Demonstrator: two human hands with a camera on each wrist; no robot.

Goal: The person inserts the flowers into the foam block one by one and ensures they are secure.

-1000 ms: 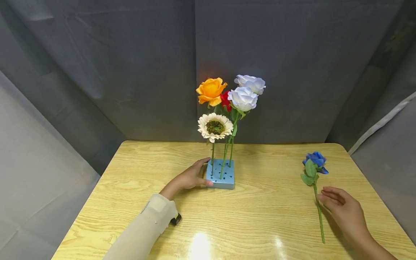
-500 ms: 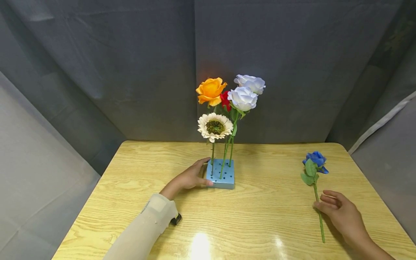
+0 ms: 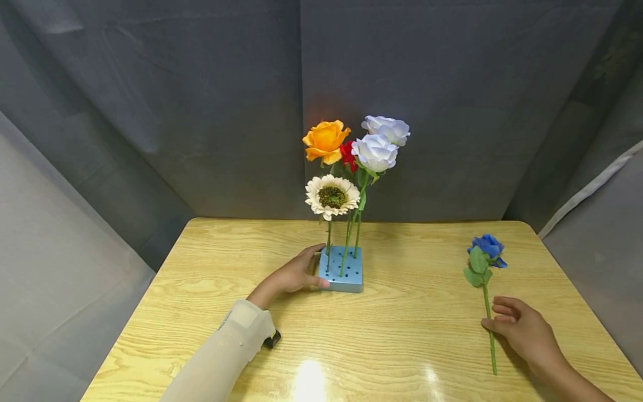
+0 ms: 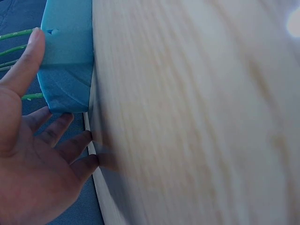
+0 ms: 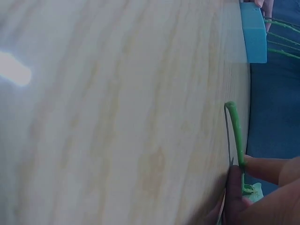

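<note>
In the head view a light-blue block [image 3: 354, 284] with holes stands upright on the table, bearing several artificial flowers. My left hand [image 3: 293, 273] holds its left side, thumb at the front and fingers towards the back; the left wrist view shows the thumb [image 4: 29, 63] against the block. At the right lies a blue rose [image 3: 486, 248] with green leaves. My right hand [image 3: 524, 329] pinches its stem [image 3: 488, 312] between thumb and finger, with the stem's lower end sticking out towards me. In the right wrist view the green stem [image 5: 236, 133] passes between the fingertips.
In the block stand an orange rose [image 3: 325, 140], two whitish roses [image 3: 375, 153], a partly hidden red flower [image 3: 349, 156] and a cream sunflower [image 3: 332, 196]. Grey cloth [image 3: 226, 111] hangs behind and beside the wooden table [image 3: 412, 335].
My right hand has come down and left onto the blue rose's stem and now pinches it. The stem's lower end has shifted slightly left. The left hand and block stay still.
</note>
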